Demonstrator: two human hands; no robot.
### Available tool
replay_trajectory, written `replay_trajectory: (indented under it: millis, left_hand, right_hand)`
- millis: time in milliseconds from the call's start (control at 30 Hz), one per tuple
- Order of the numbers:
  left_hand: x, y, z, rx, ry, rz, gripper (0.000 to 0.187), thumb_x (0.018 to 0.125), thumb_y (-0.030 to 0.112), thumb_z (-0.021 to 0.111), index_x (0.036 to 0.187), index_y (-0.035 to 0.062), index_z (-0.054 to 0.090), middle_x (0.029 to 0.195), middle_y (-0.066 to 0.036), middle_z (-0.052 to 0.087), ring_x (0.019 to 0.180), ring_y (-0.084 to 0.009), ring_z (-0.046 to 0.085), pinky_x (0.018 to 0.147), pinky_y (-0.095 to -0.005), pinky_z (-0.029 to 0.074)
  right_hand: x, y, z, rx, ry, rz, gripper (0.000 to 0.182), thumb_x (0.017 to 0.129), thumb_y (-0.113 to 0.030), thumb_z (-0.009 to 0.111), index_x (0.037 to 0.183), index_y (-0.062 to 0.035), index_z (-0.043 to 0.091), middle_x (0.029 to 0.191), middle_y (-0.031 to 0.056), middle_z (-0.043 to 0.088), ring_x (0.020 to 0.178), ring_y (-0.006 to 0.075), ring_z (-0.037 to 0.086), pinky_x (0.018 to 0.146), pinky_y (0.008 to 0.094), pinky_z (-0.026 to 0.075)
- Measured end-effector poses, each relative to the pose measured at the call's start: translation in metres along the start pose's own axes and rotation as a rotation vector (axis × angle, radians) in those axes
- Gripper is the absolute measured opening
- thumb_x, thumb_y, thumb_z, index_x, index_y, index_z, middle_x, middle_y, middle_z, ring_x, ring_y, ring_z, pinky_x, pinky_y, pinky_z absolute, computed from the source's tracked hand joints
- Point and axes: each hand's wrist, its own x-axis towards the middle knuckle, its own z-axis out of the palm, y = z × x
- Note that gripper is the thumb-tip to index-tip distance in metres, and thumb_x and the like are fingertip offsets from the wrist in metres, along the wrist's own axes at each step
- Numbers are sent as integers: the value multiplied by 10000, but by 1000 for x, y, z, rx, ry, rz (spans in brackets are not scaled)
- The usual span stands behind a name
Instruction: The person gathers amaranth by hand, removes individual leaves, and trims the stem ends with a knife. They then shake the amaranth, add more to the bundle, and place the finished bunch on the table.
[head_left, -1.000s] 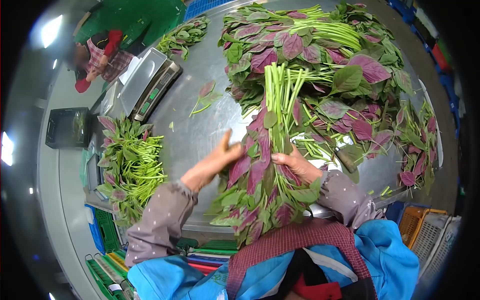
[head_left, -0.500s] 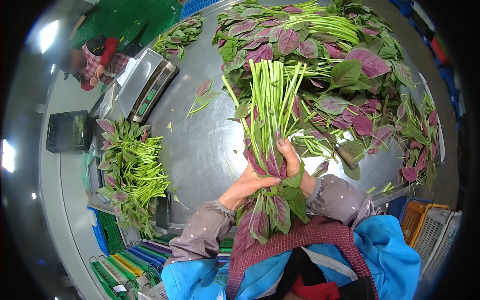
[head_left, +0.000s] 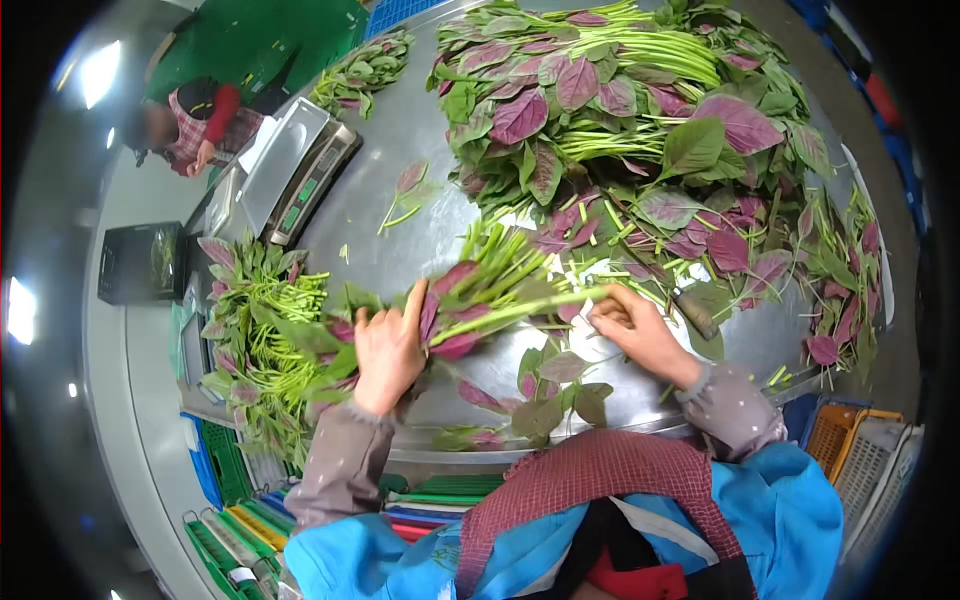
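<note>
My left hand is closed around a bunch of red-and-green amaranth, held tilted. Its pale cut stems point up and right, and its leaves trail left over the pile of amaranth at the table's left side. Thumb and fingers of my right hand pinch the end of one longer stem that sticks out of the bunch to the right. Several loose leaves lie on the metal table between my forearms.
A large heap of amaranth covers the far side. Trimmings surround a brown handle at right. A scale stands at left, near a black crate. Another person is at the far left. Crates stand at lower right.
The bunch has gone from upright in both hands to tilted in my left hand, further left. My right hand has moved off its base to one stem. Loose leaves now show near the table edge.
</note>
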Motion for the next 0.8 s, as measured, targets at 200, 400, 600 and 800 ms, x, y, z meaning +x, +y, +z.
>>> replay_trajectory:
  millis: [200, 400, 600, 800]
  left_hand:
    - [-21, -8, 2, -22, -180, 24, 775, 580, 67, 642, 1297, 156, 362, 646, -88, 537, 653, -281, 565, 778, -480, 411]
    - [-25, -1, -8, -69, -135, 4, 663, 580, 50, 632, 1211, 139, 449, 686, -80, 529, 687, -273, 554, 746, -435, 395]
    - [-22, 11, -13, -99, -103, 12, 651, 662, 10, 559, 1264, 222, 431, 682, -77, 502, 672, -251, 536, 799, -483, 381]
    - [-20, 26, -27, -90, 27, 52, 687, 653, 0, 545, 1293, 206, 405, 657, -56, 464, 657, -225, 505, 822, -474, 373]
  right_hand:
    - [-6, -6, -15, 177, 94, 50, 318, 807, -93, 553, 1102, 9, 488, 840, 46, 553, 710, 86, 517, 660, 220, 439]
    - [3, -34, -19, 221, 148, -45, 292, 808, -108, 577, 1073, -3, 511, 838, 18, 552, 720, 63, 511, 651, 203, 436]
    - [15, -67, -4, -48, 178, -269, 267, 745, -91, 629, 997, -35, 559, 813, 5, 592, 691, 75, 528, 614, 226, 440]
    - [20, -98, 30, -502, -9, -346, 544, 654, -159, 694, 1140, -42, 480, 1007, 76, 550, 768, 167, 564, 623, 275, 456]
